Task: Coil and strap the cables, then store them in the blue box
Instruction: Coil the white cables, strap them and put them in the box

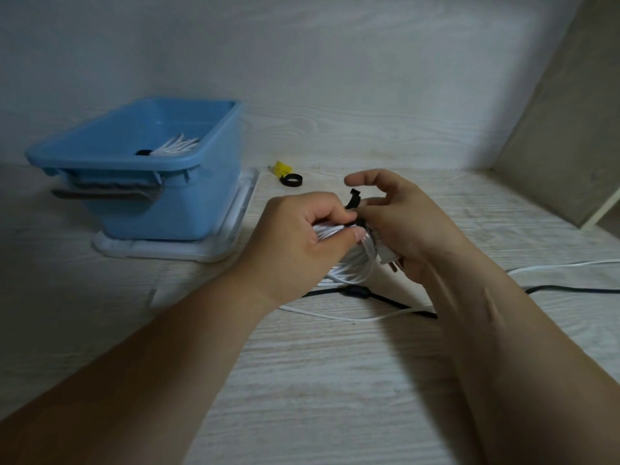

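A coiled white cable (349,266) is held up over the table between both hands. My left hand (302,229) grips the coil's top strands between thumb and curled fingers. My right hand (399,223) holds the coil's other side and its plug (389,258), while its fingers pinch a black strap (353,200) whose free end sticks up. The blue box (141,169) stands at the left on a white lid (174,253). Inside it lies a strapped white cable bundle (171,147).
A rolled black strap (291,180) and a yellow item (281,168) lie beyond the hands. A loose black cable (369,293) and a loose white cable (335,315) run across the table under the hands toward the right. A wall panel (563,129) closes the right side.
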